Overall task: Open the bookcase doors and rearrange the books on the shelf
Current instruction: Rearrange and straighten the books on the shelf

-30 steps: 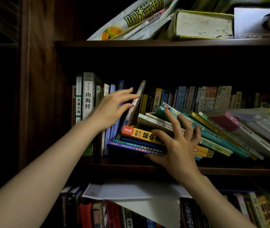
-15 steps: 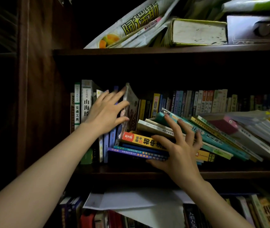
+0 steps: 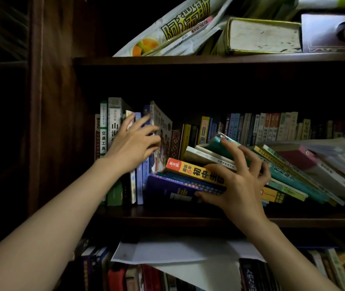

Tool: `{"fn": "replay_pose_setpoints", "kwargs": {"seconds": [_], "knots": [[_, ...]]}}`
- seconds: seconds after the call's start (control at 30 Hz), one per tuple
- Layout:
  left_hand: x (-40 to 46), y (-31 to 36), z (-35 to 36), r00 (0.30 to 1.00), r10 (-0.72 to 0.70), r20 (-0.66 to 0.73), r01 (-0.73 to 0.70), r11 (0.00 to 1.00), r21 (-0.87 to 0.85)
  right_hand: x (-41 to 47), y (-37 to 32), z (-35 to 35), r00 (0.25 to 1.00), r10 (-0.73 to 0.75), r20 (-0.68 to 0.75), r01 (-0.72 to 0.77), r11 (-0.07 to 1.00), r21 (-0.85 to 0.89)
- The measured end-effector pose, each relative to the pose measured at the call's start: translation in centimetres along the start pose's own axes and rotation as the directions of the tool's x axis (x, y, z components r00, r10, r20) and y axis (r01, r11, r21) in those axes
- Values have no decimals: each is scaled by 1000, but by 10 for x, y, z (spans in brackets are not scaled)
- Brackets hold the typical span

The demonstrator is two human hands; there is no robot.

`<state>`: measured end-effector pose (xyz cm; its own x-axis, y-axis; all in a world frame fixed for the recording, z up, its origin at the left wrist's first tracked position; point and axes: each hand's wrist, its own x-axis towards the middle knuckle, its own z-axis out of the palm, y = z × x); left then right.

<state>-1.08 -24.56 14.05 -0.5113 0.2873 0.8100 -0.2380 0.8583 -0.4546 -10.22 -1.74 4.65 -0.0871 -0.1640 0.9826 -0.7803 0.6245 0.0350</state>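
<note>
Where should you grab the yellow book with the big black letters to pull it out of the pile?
Probably by the near spine edge of the yellow book, coming from the front. It lies tilted in a slanted pile, with the teal book and others on top, so only that edge shows. The right hand already clasps the pile there; lifting the upper books first should free it.

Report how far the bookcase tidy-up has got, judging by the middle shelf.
Done: the shelf is open to reach, and a few books stand upright at its left end. In hand: the left hand presses a thin picture book up against them, while the right hand grips the slanted pile. Left: that pile and the leaning books to its right are not yet upright.
</note>
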Motion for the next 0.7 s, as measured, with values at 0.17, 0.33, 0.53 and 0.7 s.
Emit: {"fn": "replay_pose_setpoints", "kwargs": {"seconds": [0.17, 0.33, 0.53, 0.7], "knots": [[-3, 7, -2, 987, -42, 156, 33, 998, 61, -1, 4, 0, 999, -16, 46, 15, 1000, 8], [-17, 0, -9, 984, -52, 171, 102, 948, -301, -4, 6, -3, 991, -73, 115, 74, 997, -8], [-32, 12, -1, 981, -95, 167, 154, 909, -387, -6, 6, -14, 991, -75, 108, 67, 994, 84], [-29, 19, 5, 974, -186, 126, 222, 886, -406, 15, 1, -12, 992, -116, 54, 117, 993, -24]]}}
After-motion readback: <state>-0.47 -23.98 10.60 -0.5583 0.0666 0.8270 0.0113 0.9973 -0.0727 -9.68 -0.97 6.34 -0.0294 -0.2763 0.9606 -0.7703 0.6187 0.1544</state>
